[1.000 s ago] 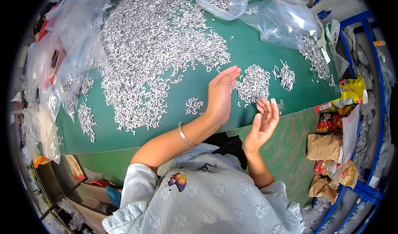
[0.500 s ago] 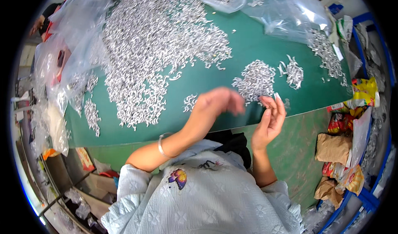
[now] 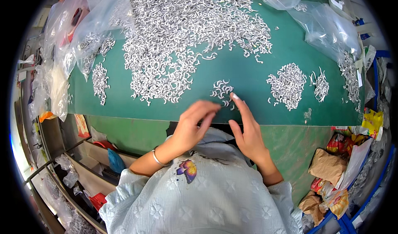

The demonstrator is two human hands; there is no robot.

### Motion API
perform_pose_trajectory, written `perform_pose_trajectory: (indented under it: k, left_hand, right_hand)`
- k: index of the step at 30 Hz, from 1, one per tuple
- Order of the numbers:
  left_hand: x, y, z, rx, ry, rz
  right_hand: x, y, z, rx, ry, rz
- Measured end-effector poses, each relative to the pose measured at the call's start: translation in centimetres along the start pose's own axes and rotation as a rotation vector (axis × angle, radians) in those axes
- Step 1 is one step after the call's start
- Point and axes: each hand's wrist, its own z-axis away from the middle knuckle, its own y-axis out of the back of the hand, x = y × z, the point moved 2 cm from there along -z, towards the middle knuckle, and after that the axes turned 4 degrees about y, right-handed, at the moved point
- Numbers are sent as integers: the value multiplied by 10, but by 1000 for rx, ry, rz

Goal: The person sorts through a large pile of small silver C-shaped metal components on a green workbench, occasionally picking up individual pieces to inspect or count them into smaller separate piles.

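Small curved silvery metal pieces lie in heaps on the green table (image 3: pixel 232 68). A little cluster of curved pieces (image 3: pixel 222 88) is just beyond my hands, near the front edge. My right hand (image 3: pixel 249 136) reaches to its right side, index finger stretched out beside the nearest pieces and thumb apart. To the left is my left hand (image 3: pixel 192 124), its fingers bent towards the cluster and its thumb held away from them; no piece shows in it. Its fingertips are slightly blurred. A bracelet (image 3: pixel 156 157) circles my left wrist.
A large spread of pieces (image 3: pixel 166 47) covers the far left and middle. Smaller heaps (image 3: pixel 288 86) (image 3: pixel 321 86) lie to the right, another (image 3: pixel 100 82) at left. Clear plastic bags (image 3: pixel 327 26) lie around the far edges. Shelving with packets (image 3: pixel 327 165) stands at right, compartments (image 3: pixel 93 159) at left.
Both hands have moved left, from the medium heap to the small cluster. My left hand has drawn back towards the table's edge. The whole view has shifted.
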Motion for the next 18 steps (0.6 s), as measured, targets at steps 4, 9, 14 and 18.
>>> perform_pose_trajectory:
  k: [4,9,14,18]
  left_hand:
    - [-4,-5,-22,167,-114,-290]
    - [-7,-3,-23,93,-162,-191]
    - [-6,6,6,-330,127,327]
    - [-36,-18,29,-763,535,802]
  right_hand:
    - [7,3,-17,82,11,-15]
    - [2,-5,-16,-44,-39,-101]
    - [17,8,-41,-20,81,-107]
    - [19,1,-52,-227,187,125]
